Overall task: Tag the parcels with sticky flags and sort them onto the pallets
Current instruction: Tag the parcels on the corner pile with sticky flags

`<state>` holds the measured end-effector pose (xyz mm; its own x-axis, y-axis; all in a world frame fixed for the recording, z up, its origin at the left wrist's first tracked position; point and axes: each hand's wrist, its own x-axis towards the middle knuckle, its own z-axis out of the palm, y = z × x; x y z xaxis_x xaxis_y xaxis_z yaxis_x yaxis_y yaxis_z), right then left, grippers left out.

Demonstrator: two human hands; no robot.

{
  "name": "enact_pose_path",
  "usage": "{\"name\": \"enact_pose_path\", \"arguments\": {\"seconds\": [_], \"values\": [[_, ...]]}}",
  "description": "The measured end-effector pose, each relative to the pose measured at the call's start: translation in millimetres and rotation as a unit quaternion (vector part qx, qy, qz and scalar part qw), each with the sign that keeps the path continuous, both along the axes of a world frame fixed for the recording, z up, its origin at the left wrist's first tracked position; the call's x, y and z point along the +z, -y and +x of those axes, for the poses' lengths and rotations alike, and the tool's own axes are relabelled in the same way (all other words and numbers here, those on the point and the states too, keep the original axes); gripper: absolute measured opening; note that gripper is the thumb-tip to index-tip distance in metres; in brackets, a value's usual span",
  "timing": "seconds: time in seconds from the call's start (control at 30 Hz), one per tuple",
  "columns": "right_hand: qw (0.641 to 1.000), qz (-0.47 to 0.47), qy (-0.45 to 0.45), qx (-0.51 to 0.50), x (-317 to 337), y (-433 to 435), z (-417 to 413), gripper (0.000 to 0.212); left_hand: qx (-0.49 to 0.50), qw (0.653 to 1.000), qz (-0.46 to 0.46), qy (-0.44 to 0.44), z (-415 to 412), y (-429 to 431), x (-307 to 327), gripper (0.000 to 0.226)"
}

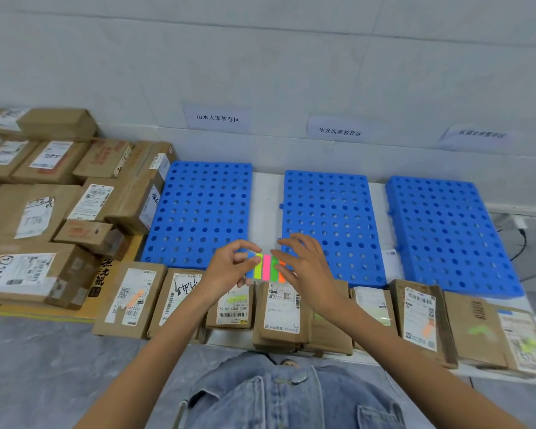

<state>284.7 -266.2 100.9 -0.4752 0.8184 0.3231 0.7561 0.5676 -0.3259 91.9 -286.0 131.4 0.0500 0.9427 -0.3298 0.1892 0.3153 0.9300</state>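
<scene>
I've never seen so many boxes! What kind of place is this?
Probably a parcel sorting room: brown cardboard parcels with shipping labels are stacked at the left, blue perforated plastic pallets lie side by side, and white paper signs hang above them.
</scene>
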Motion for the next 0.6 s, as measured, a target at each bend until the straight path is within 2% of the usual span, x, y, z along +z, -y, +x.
{"name": "enact_pose_path", "arguments": {"seconds": [0.1,0.27,0.43,0.53,0.6], "values": [[0.999,0.033,-0.016,0.004,2,1,-1,0.025,0.006,1.0,0.0,0.01,3,0,-1,0.011],[0.993,0.022,-0.11,-0.029,8,7,-1,0.005,0.015,1.0,0.002,0.019,10,2,-1,0.013],[0.994,-0.006,-0.112,-0.006,8,8,5,0.012,0.063,0.998,-0.001,0.017,16,4,-7,0.01],[0.979,-0.118,-0.166,-0.02,8,14,8,0.011,0.109,0.994,-0.002,-0.009,16,4,-15,0.008],[0.936,-0.235,-0.249,-0.076,11,18,13,0.01,0.136,0.991,-0.008,-0.013,14,6,-21,0.011]]}}
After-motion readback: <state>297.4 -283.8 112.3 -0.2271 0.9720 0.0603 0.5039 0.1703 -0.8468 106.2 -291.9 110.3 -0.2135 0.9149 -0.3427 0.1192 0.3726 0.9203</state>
